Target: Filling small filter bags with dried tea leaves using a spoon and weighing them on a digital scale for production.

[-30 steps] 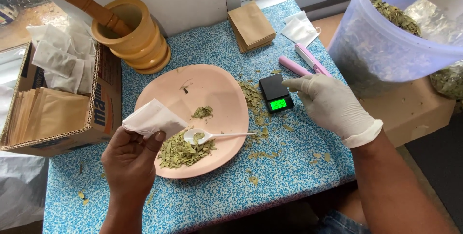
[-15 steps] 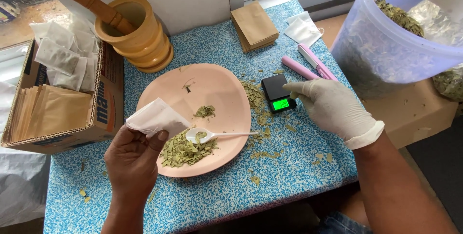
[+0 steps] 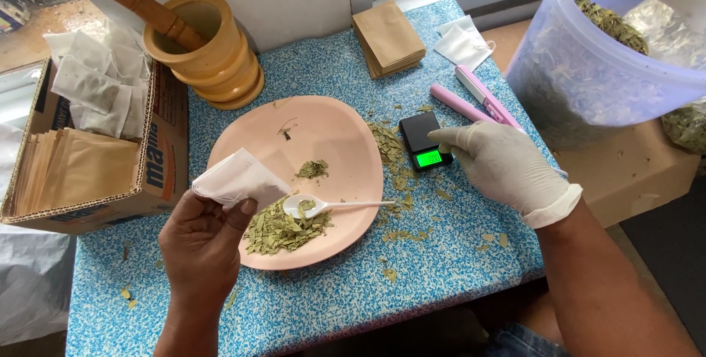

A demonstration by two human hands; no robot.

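Note:
My left hand [image 3: 202,243], bare, holds a small white paper sachet [image 3: 237,179] over the left edge of a pink plate [image 3: 323,133]. On the plate lie a heap of dried green leaves [image 3: 279,228] and a white plastic spoon [image 3: 323,206] with leaves in its bowl. My right hand [image 3: 500,162], in a white glove, rests by a small black pocket scale [image 3: 425,141] with a lit green display, a fingertip touching its right edge. Loose leaf bits are scattered between plate and scale.
A wooden mortar with pestle [image 3: 206,48] stands at the back. A cardboard box [image 3: 158,173] of sachets and brown envelopes sits at left. Brown envelopes [image 3: 388,37], white sachets [image 3: 463,44], a pink sealing tool [image 3: 478,100] and a large clear tub of leaves [image 3: 603,55] are at right.
Both hands stay almost still; the view has shifted slightly. The right fingertip remains at the scale.

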